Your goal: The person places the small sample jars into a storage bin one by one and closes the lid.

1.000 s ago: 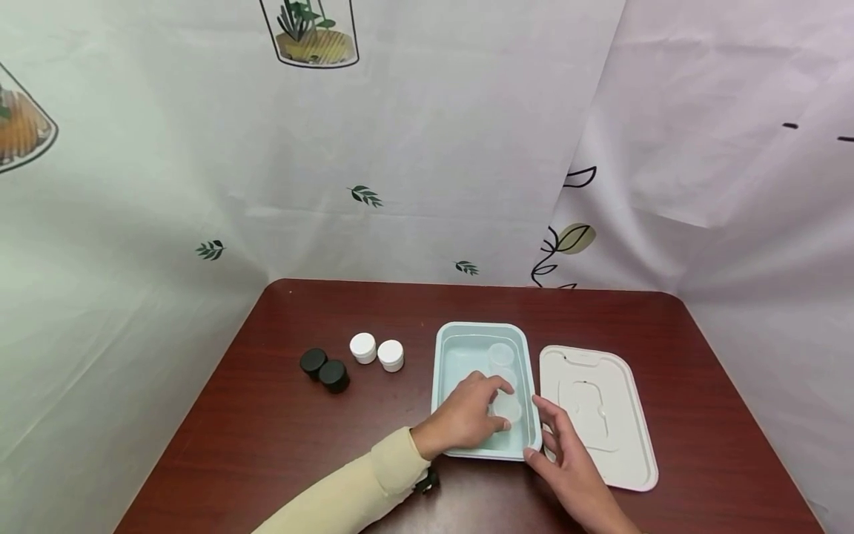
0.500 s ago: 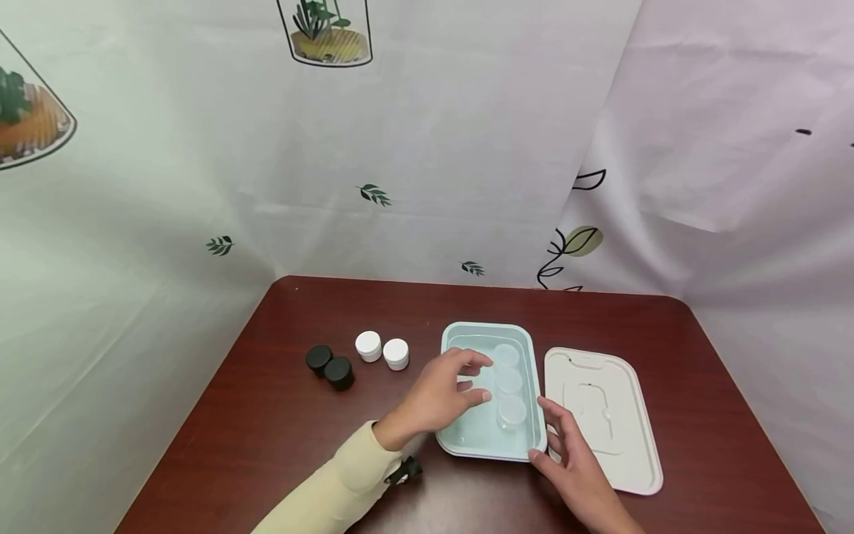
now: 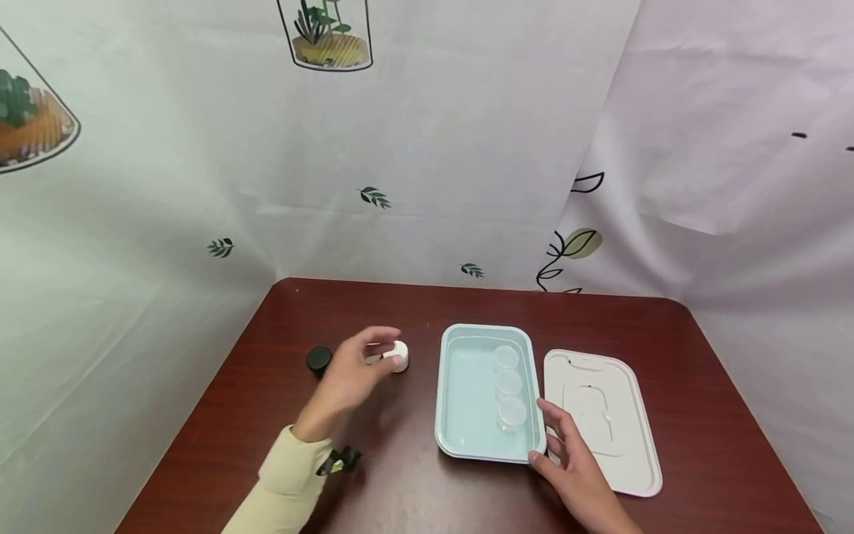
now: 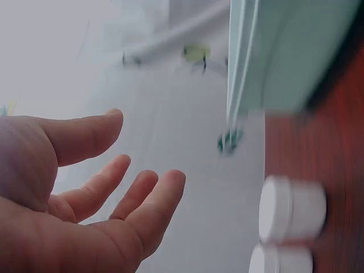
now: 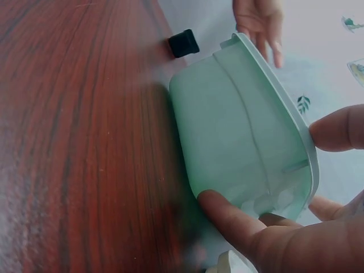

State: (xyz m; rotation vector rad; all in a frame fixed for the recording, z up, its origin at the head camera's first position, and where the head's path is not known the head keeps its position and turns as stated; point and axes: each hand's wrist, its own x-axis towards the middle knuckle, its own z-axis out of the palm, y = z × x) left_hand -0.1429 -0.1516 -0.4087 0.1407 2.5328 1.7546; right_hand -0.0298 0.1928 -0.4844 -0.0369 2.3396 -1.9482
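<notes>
My left hand (image 3: 348, 374) hovers over the left side of the table, fingers spread and holding nothing. Just past its fingertips stands a white lidded jar (image 3: 398, 357); a second white jar (image 4: 281, 260) shows beside it in the left wrist view. One black jar (image 3: 318, 360) peeks out left of this hand, and the other is hidden. My right hand (image 3: 577, 467) holds the near right corner of a pale blue plastic tub (image 3: 460, 445), thumb and fingers against its outside. Inside, along the right wall, three translucent round containers (image 3: 508, 383) stand in a row.
A white lid (image 3: 600, 415) lies flat to the right of the tub, partly behind my right hand. The dark red wooden table (image 3: 400, 489) ends at a light patterned cloth (image 3: 434, 148) hung behind it.
My left hand has drawn up out of the tub and swung left to the white and black jars, uncovering the three translucent containers. My right hand stays at the tub's corner.
</notes>
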